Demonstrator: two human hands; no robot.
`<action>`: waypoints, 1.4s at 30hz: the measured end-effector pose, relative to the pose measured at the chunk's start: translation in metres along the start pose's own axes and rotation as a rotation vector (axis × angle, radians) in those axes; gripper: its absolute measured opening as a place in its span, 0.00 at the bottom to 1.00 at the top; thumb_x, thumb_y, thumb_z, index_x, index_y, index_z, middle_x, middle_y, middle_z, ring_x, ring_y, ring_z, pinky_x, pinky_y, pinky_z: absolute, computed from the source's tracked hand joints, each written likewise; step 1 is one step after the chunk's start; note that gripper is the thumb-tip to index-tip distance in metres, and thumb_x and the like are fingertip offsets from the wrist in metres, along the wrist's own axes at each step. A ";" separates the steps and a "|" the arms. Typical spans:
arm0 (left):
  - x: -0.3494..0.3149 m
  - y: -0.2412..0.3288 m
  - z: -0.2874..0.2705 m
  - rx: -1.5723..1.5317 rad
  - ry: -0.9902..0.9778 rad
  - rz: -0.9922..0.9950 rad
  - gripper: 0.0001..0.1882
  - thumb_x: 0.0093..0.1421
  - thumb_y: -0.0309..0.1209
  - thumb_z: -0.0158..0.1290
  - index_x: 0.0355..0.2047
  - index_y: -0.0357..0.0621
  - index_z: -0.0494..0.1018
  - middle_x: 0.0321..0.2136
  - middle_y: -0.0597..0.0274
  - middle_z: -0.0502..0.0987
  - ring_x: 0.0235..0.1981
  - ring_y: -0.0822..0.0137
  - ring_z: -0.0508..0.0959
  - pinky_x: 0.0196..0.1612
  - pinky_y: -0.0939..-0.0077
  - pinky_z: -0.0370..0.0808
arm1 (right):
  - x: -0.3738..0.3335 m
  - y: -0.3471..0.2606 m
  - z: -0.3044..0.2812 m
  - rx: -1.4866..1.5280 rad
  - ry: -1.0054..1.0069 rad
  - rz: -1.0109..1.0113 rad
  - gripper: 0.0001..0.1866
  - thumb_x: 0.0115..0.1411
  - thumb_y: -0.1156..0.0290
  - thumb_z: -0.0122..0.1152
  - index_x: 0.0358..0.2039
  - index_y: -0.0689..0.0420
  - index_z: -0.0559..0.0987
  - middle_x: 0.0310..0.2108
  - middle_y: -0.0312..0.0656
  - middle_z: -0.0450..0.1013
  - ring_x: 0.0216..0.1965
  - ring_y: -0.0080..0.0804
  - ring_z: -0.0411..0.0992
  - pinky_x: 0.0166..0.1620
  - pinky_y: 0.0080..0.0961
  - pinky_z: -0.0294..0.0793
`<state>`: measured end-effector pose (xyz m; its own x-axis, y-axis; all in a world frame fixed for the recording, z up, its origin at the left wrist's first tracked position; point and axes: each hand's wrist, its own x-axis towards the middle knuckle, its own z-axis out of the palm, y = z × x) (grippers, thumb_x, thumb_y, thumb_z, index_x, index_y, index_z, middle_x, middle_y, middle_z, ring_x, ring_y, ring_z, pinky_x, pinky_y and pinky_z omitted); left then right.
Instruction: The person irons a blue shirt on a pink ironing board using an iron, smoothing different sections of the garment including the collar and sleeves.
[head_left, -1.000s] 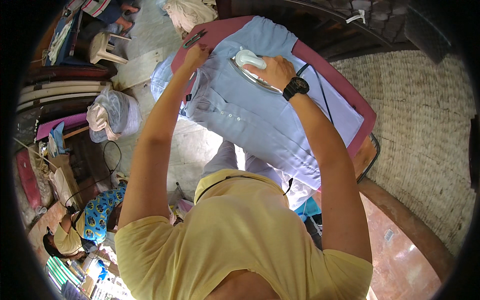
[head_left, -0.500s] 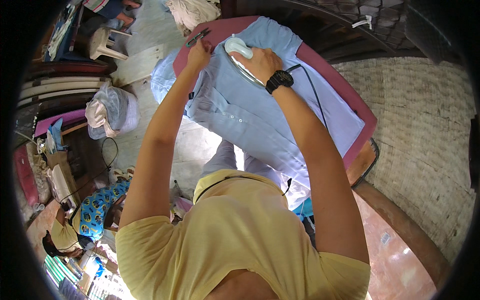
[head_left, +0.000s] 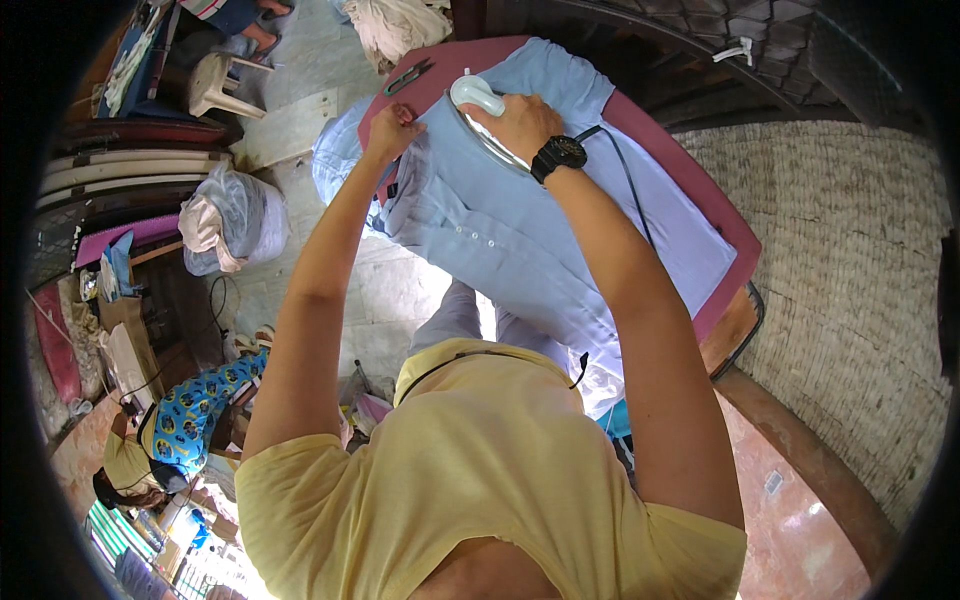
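Your right hand [head_left: 522, 128] is clamping round the handle of the white plastic iron with a shiny metal base [head_left: 478, 97], which is now sitting farther left and farther away on the light-blue buttoned cloth shirt [head_left: 545, 240] than a second ago. Your left hand [head_left: 390, 132], apart from the right, is shifting nearer to you, away from the green-handled metal scissors [head_left: 415, 71], and is curling over the shirt's left side; I cannot tell whether it is pinching any cloth. The shirt is lying across the maroon padded ironing board [head_left: 730, 235]. The pressing is seemingly now bearing on the shirt's far left part, and your left hand's shift is leaving the iron slightly more room.
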<state>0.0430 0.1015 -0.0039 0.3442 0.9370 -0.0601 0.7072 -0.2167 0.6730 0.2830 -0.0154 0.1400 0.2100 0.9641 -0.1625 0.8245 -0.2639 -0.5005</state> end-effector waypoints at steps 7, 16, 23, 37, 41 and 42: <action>-0.010 0.014 -0.014 0.036 0.055 -0.121 0.18 0.41 0.33 0.73 0.24 0.40 0.74 0.25 0.58 0.80 0.30 0.62 0.81 0.36 0.67 0.76 | -0.023 0.005 -0.013 -0.009 -0.110 -0.139 0.37 0.53 0.30 0.57 0.39 0.54 0.86 0.33 0.55 0.80 0.38 0.55 0.79 0.43 0.46 0.78; -0.022 0.011 -0.023 -0.109 0.020 0.179 0.13 0.51 0.34 0.67 0.31 0.40 0.78 0.27 0.59 0.81 0.30 0.61 0.82 0.34 0.68 0.76 | 0.002 -0.020 0.013 0.003 -0.091 -0.138 0.37 0.52 0.30 0.57 0.39 0.53 0.86 0.34 0.56 0.80 0.39 0.55 0.79 0.43 0.48 0.78; -0.043 0.008 -0.042 0.060 0.050 0.012 0.12 0.58 0.37 0.60 0.37 0.42 0.80 0.29 0.56 0.82 0.32 0.56 0.82 0.38 0.65 0.77 | -0.002 -0.028 0.016 -0.044 -0.107 -0.140 0.38 0.52 0.29 0.58 0.37 0.56 0.86 0.34 0.57 0.80 0.39 0.56 0.79 0.43 0.48 0.78; -0.039 -0.007 -0.023 -0.188 0.115 -0.049 0.12 0.55 0.38 0.63 0.31 0.42 0.82 0.24 0.58 0.82 0.26 0.66 0.82 0.33 0.72 0.76 | -0.006 -0.040 0.020 0.049 -0.164 -0.095 0.36 0.53 0.32 0.58 0.40 0.55 0.85 0.35 0.57 0.80 0.40 0.56 0.79 0.44 0.49 0.77; -0.036 -0.016 -0.017 -0.297 0.066 -0.068 0.09 0.56 0.34 0.62 0.31 0.41 0.82 0.23 0.61 0.82 0.25 0.71 0.79 0.32 0.75 0.75 | -0.007 -0.038 0.030 0.079 -0.113 -0.120 0.35 0.53 0.33 0.58 0.39 0.55 0.85 0.34 0.56 0.80 0.39 0.56 0.79 0.44 0.48 0.78; -0.038 -0.018 -0.018 -0.299 0.068 -0.063 0.09 0.56 0.34 0.62 0.30 0.40 0.82 0.23 0.61 0.82 0.25 0.72 0.79 0.32 0.76 0.74 | -0.016 -0.037 0.028 0.080 -0.113 -0.125 0.35 0.53 0.33 0.59 0.39 0.56 0.85 0.34 0.56 0.80 0.39 0.56 0.79 0.43 0.48 0.78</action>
<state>0.0064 0.0749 -0.0001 0.2564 0.9643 -0.0658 0.5095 -0.0769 0.8570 0.2347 -0.0217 0.1371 0.0443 0.9814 -0.1866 0.7948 -0.1478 -0.5885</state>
